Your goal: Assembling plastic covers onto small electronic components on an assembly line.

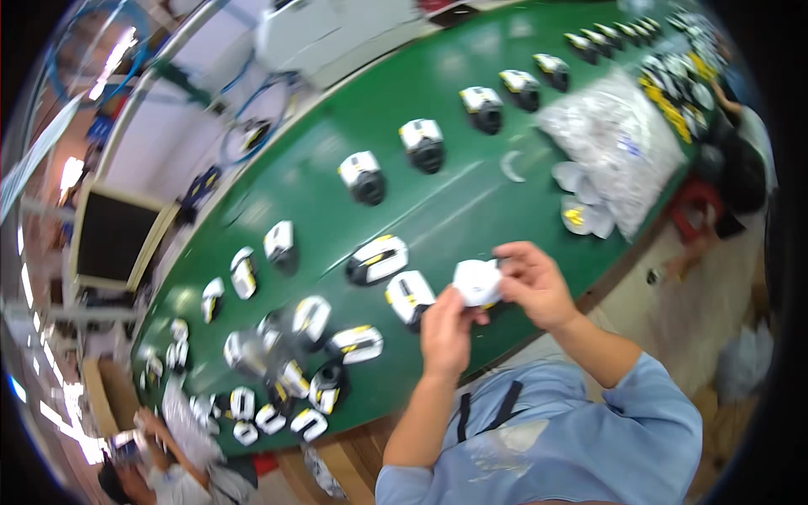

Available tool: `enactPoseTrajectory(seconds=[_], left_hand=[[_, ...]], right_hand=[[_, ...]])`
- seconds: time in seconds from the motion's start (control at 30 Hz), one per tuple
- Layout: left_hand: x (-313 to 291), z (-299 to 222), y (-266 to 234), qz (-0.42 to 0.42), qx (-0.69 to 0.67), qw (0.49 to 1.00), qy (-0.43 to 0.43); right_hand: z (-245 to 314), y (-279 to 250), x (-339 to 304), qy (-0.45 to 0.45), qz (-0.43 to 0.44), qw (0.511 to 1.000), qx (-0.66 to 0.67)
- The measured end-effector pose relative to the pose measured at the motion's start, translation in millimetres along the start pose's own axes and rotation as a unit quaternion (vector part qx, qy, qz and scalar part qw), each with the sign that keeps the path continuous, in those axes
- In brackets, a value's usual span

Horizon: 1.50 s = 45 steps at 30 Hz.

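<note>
A small white plastic part (476,283) is held up over the near edge of the green table, between my two hands. My left hand (448,335) is closed on its lower left side. From the right, the thumb and fingers of my right hand (535,283) pinch its other edge. A bit of dark and yellow shows at its rim, too blurred to make out. Just left of my left hand lies a white housing with black and yellow parts (411,296). A similar housing (379,259) lies beyond it.
More white-and-black housings (421,145) stand in a row along the far side of the green table (471,198). Others cluster at the left (310,318). A clear plastic bag (619,139) lies at the right. Other people sit at both ends, one with a plastic bag (189,421).
</note>
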<state>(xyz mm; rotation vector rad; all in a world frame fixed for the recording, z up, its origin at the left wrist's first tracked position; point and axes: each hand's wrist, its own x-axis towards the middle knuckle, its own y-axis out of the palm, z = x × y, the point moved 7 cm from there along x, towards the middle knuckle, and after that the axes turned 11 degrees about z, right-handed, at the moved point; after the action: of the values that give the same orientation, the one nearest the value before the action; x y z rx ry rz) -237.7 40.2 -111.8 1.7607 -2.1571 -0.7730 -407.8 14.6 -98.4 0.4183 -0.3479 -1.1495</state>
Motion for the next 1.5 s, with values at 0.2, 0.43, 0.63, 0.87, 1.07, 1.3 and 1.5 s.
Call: enactPoseTrajectory(seconds=[0.2,0.43,0.63,0.87,1.07,1.3,1.5], left_hand=[[6.4,-7.4,9.4,0.053,0.025,0.997,-0.043],[24.0,-21.2,28.3,0.103,0.296,0.949,-0.030],[33.5,-6.9,48.0,0.128,0.733,0.658,0.114],[32.0,2.5,51.1,0.122,0.722,0.670,0.122],[32.1,7.3,47.1,0.121,0.715,0.675,0.133],[33.3,12.6,45.0,0.143,0.709,0.679,0.126],[33.6,12.4,44.5,0.139,0.706,0.683,0.125]], right_hand=[[7.1,-5.2,-8.8,0.031,0.024,0.999,0.004],[29.0,-49.5,-3.6,0.036,0.012,0.998,-0.045],[40.2,-89.9,-6.5,0.009,-0.050,0.996,-0.068],[52.3,-61.8,-4.8,-0.037,0.094,0.806,-0.584],[48.1,-63.6,10.2,-0.031,0.192,0.797,-0.572],[45.9,-65.6,15.4,-0.063,0.239,0.805,-0.540],[47.7,-67.8,10.2,-0.037,0.234,0.790,-0.566]])
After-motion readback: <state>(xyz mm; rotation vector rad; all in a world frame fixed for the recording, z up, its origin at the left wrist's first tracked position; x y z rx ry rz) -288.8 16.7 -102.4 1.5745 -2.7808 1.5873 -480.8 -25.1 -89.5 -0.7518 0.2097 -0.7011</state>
